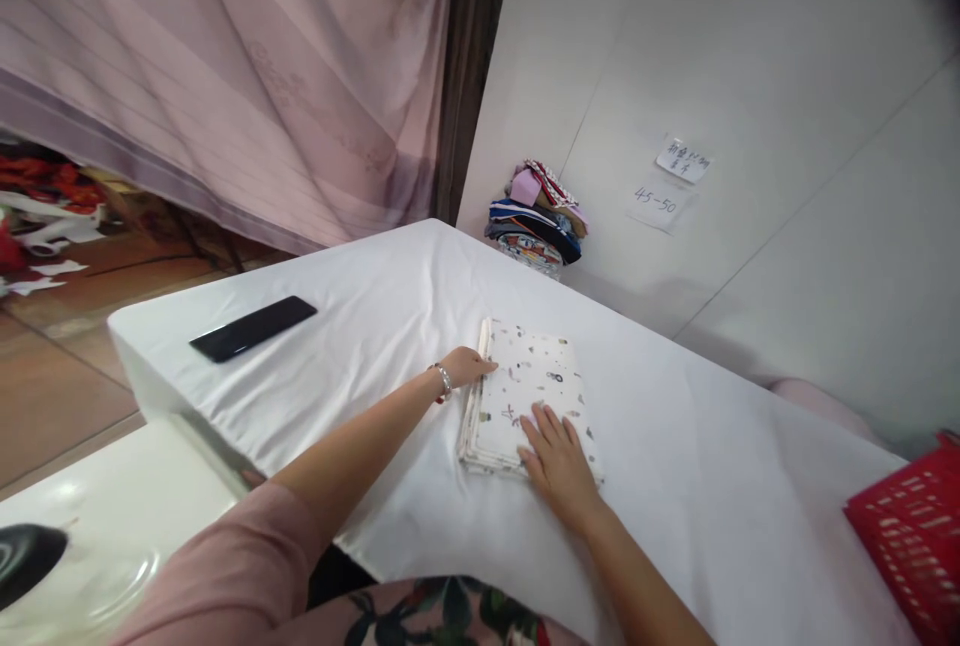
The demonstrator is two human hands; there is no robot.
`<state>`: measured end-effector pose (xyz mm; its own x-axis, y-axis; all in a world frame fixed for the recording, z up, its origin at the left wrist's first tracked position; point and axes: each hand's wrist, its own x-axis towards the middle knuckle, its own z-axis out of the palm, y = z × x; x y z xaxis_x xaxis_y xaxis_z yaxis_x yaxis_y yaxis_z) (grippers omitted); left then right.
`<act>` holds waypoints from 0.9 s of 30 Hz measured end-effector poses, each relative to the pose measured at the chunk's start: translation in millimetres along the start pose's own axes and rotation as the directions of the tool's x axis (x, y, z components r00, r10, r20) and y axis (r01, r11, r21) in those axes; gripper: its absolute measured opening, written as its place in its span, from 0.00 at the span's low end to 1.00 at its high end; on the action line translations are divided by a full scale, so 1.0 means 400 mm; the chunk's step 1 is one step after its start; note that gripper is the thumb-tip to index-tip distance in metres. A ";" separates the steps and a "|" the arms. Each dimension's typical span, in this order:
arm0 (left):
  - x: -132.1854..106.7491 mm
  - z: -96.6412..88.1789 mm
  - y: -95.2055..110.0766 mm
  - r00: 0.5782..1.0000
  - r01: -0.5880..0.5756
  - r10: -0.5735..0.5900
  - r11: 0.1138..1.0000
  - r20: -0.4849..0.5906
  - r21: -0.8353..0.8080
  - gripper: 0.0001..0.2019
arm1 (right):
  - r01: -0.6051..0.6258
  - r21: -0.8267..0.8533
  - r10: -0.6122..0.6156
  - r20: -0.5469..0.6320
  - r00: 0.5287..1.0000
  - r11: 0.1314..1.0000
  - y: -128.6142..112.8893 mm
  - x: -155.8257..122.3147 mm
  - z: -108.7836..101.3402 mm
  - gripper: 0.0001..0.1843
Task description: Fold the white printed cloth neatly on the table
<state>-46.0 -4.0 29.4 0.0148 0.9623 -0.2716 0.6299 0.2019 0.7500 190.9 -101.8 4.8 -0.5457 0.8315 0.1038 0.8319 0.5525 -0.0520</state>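
A folded white cloth with small printed figures (534, 381) lies on the white table (360, 326). My left hand (466, 366) rests against the cloth's left edge, fingers curled at the fold; a bracelet sits on that wrist. My right hand (556, 456) lies flat on the near right part of the cloth, fingers stretched out and slightly apart. Neither hand lifts the cloth.
A black phone (253, 328) lies near the table's far left corner. A pile of folded coloured clothes (536, 216) sits by the wall behind the table. A red plastic basket (911, 536) stands at the right edge. A pink curtain (247, 76) hangs at the left.
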 end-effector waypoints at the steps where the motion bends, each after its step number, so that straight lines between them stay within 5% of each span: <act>1: -0.017 0.007 -0.002 1.000 -0.008 0.008 1.000 0.002 0.005 0.17 | -0.007 0.008 0.007 0.006 1.000 1.000 0.000 0.000 -0.002 0.26; 8: -0.086 0.028 -0.012 0.999 0.012 -0.012 1.000 -0.051 -0.003 0.10 | -0.048 0.080 0.040 0.103 0.994 0.996 0.006 0.008 -0.014 0.27; 17: -0.160 0.047 -0.025 1.000 -0.024 0.024 0.996 -0.004 -0.091 0.16 | -0.100 0.112 0.082 0.153 0.985 0.989 0.001 0.012 -0.021 0.28; 24: -0.167 0.073 -0.048 1.000 0.002 -0.003 0.996 -0.013 -0.088 0.10 | -0.149 0.225 0.102 0.205 0.973 0.963 0.003 0.022 -0.035 0.27; 27: -0.163 0.078 -0.052 1.000 0.006 -0.008 0.997 -0.026 -0.078 0.11 | -0.152 0.296 0.118 0.129 0.985 0.943 -0.002 0.028 -0.041 0.24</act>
<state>-35.8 -76.5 12.6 -0.0105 0.9651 -0.2616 0.5672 0.2212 0.7933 185.8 -94.0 22.4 -0.4523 0.8913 -0.0320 0.8375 0.4121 -0.3589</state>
